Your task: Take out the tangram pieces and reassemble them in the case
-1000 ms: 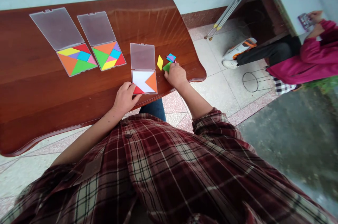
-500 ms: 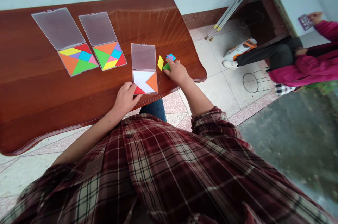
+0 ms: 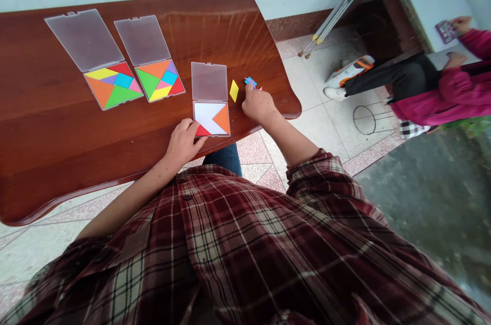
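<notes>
An open tangram case [image 3: 209, 81] lies near the table's front edge. In its white-bottomed tray sit an orange triangle [image 3: 223, 119] and a red triangle [image 3: 201, 131]. My left hand [image 3: 182, 142] holds the tray's near left corner, fingertips beside the red triangle. Right of the case, my right hand [image 3: 259, 106] is over loose pieces with its fingers curled down. Its index fingertip touches a purple piece [image 3: 252, 86], partly over a blue piece [image 3: 249, 80]. A bit of pink piece [image 3: 260, 89] shows beside the knuckles. A yellow parallelogram [image 3: 233, 91] lies between case and hand. What is under my palm is hidden.
Two open cases with filled trays, a left one [image 3: 114, 85] and a middle one [image 3: 160, 79], lie farther left on the brown table [image 3: 95, 146]. Crutches [image 3: 337, 8] lean on the wall. At right a person in a magenta top [image 3: 456, 90] sits beyond the table.
My right hand has shifted slightly right, its fingers more curled. The green piece that showed under it is out of sight. My left hand stays at the tray's corner.
</notes>
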Tool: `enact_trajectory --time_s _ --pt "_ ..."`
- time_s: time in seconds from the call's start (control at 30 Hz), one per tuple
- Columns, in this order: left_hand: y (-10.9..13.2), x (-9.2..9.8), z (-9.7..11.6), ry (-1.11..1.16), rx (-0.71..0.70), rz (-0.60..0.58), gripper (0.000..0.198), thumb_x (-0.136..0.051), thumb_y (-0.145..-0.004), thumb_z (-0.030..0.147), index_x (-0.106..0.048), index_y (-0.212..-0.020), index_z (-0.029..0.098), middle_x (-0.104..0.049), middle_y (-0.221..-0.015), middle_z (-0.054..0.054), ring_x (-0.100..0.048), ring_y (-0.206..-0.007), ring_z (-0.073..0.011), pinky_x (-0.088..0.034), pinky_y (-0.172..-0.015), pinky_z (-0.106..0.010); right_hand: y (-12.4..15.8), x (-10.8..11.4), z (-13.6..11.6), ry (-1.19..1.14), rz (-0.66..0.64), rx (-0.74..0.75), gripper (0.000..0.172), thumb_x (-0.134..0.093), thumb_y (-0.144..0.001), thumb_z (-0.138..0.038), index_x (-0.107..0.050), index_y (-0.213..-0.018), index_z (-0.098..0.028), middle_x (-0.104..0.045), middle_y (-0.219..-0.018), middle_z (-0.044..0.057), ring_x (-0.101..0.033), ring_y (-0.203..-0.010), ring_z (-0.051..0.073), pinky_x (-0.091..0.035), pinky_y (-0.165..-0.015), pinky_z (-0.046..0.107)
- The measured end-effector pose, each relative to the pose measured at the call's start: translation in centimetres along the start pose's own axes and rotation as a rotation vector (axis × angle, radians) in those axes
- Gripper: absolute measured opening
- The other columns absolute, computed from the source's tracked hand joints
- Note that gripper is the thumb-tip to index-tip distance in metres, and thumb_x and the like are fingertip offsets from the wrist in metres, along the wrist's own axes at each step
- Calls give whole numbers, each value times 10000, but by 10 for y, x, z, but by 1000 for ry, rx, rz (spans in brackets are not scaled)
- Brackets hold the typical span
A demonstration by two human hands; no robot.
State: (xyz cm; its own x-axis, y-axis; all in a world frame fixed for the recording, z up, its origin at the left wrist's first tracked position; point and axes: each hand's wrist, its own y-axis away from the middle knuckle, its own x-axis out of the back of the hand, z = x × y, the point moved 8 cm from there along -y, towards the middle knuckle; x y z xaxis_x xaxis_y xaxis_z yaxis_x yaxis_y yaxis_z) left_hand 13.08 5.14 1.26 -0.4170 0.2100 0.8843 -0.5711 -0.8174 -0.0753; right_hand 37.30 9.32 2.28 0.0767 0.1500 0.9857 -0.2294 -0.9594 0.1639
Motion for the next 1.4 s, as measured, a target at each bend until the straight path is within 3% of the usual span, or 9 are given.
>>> enact_trajectory --time_s 0.17,0.33,0.5,0.6,0.7,0.83,1.03,1.27,1.4 --pt "0 -1 -1 6 -11 7 300 -572 -877 361 -604 -1099 161 -560 -1106 -124 -560 -1003 -272 -471 -907 -407 14 7 21 -44 -10 -135 411 -373 -919 -169 -487 -1302 -73 -689 -1043 207 -669 -980 319 -477 -838 461" --pt "0 -1 -1 -10 -18 20 305 -581 -874 365 -605 -1108 171 -568 -1105 -117 -568 -991 -268 -481 -904 -404 23 26 32 -284 126 -114 318 -403 -947 -290 -545 -1205 -170 -692 -978 111 -655 -943 258 -495 -837 433" --pt "1 -1 -1 -14 -21 26 309 -571 -881 367 -605 -1115 168 -568 -1112 -121 -568 -1000 -267 -482 -911 -399 22 11 -2 -782 14 22 245 -466 -925 -352 -549 -1098 -199 -661 -852 21 -638 -759 139 -521 -710 308" --pt "0 0 0 -9 -8 17 311 -579 -871 360 -605 -1117 172 -566 -1098 -116 -567 -994 -269 -483 -900 -402 30 -4 -32 -922 -50 73 242 -516 -901 -325 -537 -1107 -198 -658 -846 8 -647 -757 122 -522 -691 270" --pt "0 1 1 -3 -9 13 314 -583 -868 350 -605 -1125 171 -567 -1091 -115 -565 -999 -272 -479 -910 -408 40 -12 -50 -838 1 64 236 -470 -922 -279 -536 -1133 -196 -678 -866 17 -659 -759 126 -513 -700 265" --pt "0 1 2 0 -11 13 326 -585 -867 357 -607 -1126 161 -569 -1100 -122 -564 -1009 -276 -479 -918 -415 47 -12 -68 -507 88 70 245 -450 -951 -279 -569 -1150 -198 -717 -958 53 -675 -879 177 -489 -778 287" --pt "0 1 2 4 -8 3 314 -577 -877 363 -612 -1106 152 -571 -1112 -129 -565 -1022 -277 -481 -920 -413 45 -14 -87 -176 40 115 318 -397 -995 -334 -598 -1196 -190 -727 -1054 99 -668 -925 224 -457 -762 291" --pt "0 2 3 12 1 5 318 -583 -870 357 -609 -1120 162 -567 -1106 -123 -561 -1017 -278 -481 -912 -413 43 -13 -91 -187 -34 204 374 -477 -968 -350 -588 -1276 -170 -719 -1131 116 -658 -1009 264 -459 -816 335" --pt "0 1 3 13 1 -8 320 -579 -872 345 -606 -1129 157 -566 -1109 -126 -560 -1017 -278 -481 -923 -418 41 -11 -88 -299 -50 236 389 -569 -920 -338 -601 -1269 -169 -740 -1049 89 -666 -971 244 -466 -834 331"
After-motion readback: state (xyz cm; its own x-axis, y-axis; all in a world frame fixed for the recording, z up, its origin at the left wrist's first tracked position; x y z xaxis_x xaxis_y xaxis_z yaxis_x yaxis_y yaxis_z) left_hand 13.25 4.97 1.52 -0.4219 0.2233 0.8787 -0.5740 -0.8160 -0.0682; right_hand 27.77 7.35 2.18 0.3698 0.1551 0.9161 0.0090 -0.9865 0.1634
